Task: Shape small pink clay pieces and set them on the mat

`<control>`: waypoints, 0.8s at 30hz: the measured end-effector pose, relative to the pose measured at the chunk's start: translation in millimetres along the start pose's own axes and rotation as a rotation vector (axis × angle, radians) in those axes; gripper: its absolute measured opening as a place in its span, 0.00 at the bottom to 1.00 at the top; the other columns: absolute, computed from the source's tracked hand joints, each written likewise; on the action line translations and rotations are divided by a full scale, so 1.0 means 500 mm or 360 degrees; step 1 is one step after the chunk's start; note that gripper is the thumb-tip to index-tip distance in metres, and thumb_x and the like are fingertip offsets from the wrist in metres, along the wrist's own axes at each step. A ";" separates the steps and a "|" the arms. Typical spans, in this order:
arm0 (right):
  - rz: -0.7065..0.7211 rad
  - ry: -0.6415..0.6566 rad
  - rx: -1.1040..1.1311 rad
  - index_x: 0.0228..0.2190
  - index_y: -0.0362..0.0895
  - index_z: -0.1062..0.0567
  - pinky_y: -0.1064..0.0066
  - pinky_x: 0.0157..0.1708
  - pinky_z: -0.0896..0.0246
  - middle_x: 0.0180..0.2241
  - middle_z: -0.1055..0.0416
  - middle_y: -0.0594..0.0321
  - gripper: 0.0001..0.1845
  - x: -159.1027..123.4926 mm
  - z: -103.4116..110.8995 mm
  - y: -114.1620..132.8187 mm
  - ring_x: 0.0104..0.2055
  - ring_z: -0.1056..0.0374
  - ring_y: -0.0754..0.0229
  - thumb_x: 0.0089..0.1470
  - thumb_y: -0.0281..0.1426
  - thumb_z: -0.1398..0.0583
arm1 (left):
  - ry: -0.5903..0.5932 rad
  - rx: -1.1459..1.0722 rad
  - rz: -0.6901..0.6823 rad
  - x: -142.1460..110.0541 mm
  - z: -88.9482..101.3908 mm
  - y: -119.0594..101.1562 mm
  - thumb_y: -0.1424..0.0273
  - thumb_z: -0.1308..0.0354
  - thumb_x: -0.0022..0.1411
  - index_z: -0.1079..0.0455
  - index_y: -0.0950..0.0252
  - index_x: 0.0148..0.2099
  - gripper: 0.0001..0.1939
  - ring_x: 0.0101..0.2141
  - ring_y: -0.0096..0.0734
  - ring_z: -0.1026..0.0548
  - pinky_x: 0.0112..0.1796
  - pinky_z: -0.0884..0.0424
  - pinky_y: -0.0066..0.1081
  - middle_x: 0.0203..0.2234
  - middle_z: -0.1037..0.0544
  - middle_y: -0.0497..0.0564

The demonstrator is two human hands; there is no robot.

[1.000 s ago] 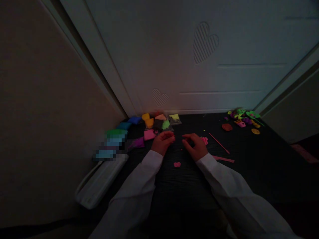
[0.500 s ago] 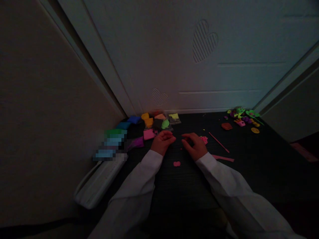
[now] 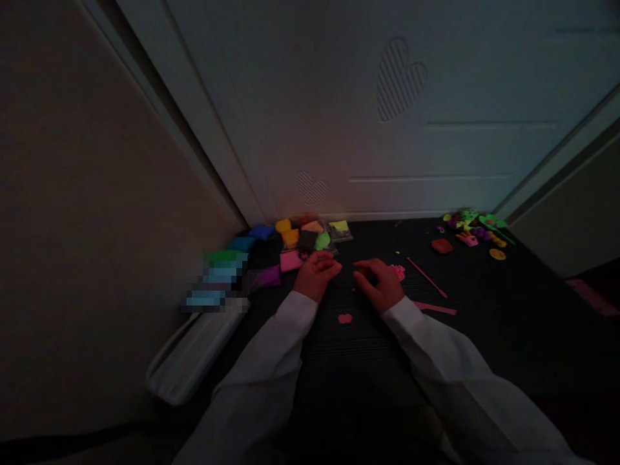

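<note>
The scene is very dim. My left hand [image 3: 316,275] rests on a dark mat [image 3: 368,349] with its fingers curled together; what they pinch is too small to name. My right hand [image 3: 380,281] lies a short way to its right, fingers bent down onto the mat, and I cannot make out whether anything is under them. A small pink heart-shaped clay piece [image 3: 345,318] lies on the mat just in front of both wrists. A pink clay lump [image 3: 398,272] sits right beside my right hand. Both arms wear white sleeves.
Coloured clay packets [image 3: 300,240] are heaped behind my left hand. A thin pink stick [image 3: 426,277] and a flat pink strip [image 3: 434,309] lie to the right. Small clay figures [image 3: 472,227] sit at the far right by a white door [image 3: 387,110]. A white case [image 3: 188,355] lies left.
</note>
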State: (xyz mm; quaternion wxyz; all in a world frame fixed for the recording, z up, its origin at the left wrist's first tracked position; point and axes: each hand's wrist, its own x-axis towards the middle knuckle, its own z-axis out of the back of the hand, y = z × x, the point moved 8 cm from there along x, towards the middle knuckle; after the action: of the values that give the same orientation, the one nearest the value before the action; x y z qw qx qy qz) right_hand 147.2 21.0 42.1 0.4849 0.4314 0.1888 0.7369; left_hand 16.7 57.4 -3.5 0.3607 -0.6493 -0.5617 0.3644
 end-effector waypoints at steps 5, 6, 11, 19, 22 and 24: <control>0.0014 0.0012 0.0015 0.35 0.45 0.34 0.71 0.31 0.43 0.28 0.38 0.63 0.11 0.001 0.001 0.005 0.29 0.41 0.64 0.47 0.31 0.47 | 0.0066 -0.0061 0.0121 -0.003 -0.009 0.013 0.76 0.39 0.36 0.39 0.66 0.31 0.16 0.24 0.19 0.31 0.28 0.38 0.23 0.21 0.30 0.43; 0.0018 0.0010 0.0020 0.35 0.45 0.34 0.71 0.31 0.43 0.28 0.38 0.63 0.11 0.001 0.000 0.006 0.30 0.41 0.64 0.47 0.31 0.47 | 0.0072 -0.0068 0.0140 -0.004 -0.010 0.015 0.76 0.39 0.36 0.39 0.66 0.30 0.16 0.25 0.19 0.31 0.28 0.38 0.23 0.21 0.30 0.44; 0.0013 -0.0002 0.0041 0.35 0.45 0.33 0.70 0.31 0.43 0.28 0.38 0.63 0.11 0.000 -0.002 0.005 0.29 0.40 0.64 0.46 0.32 0.47 | 0.0063 -0.0049 0.0202 -0.005 -0.009 0.022 0.76 0.39 0.35 0.38 0.66 0.29 0.15 0.24 0.20 0.31 0.28 0.38 0.24 0.20 0.30 0.44; 0.0043 0.0063 0.0076 0.35 0.44 0.33 0.70 0.31 0.43 0.28 0.37 0.62 0.12 -0.002 -0.006 0.017 0.30 0.40 0.64 0.47 0.33 0.47 | 0.0188 0.0288 0.0151 -0.002 -0.011 0.038 0.75 0.39 0.36 0.36 0.67 0.29 0.13 0.24 0.21 0.31 0.29 0.38 0.25 0.21 0.29 0.45; 0.0053 0.0058 0.0075 0.35 0.44 0.33 0.70 0.31 0.42 0.28 0.37 0.62 0.12 -0.001 -0.006 0.019 0.29 0.40 0.64 0.46 0.34 0.47 | 0.0223 0.0260 0.0155 -0.003 -0.015 0.041 0.76 0.40 0.37 0.36 0.67 0.30 0.13 0.25 0.22 0.31 0.30 0.38 0.25 0.21 0.29 0.45; 0.0058 0.0064 0.0081 0.34 0.44 0.32 0.70 0.31 0.42 0.28 0.36 0.62 0.11 -0.001 -0.006 0.019 0.29 0.40 0.64 0.46 0.35 0.47 | 0.0227 0.0226 0.0169 -0.005 -0.017 0.041 0.76 0.40 0.37 0.35 0.67 0.30 0.13 0.25 0.22 0.31 0.30 0.37 0.25 0.21 0.29 0.45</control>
State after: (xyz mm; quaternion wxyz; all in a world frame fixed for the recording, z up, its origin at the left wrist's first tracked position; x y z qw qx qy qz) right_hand 139.4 16.7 46.7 0.4564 0.4320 0.2095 0.7491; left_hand 33.6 52.4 -17.2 0.4251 -0.6752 -0.4723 0.3746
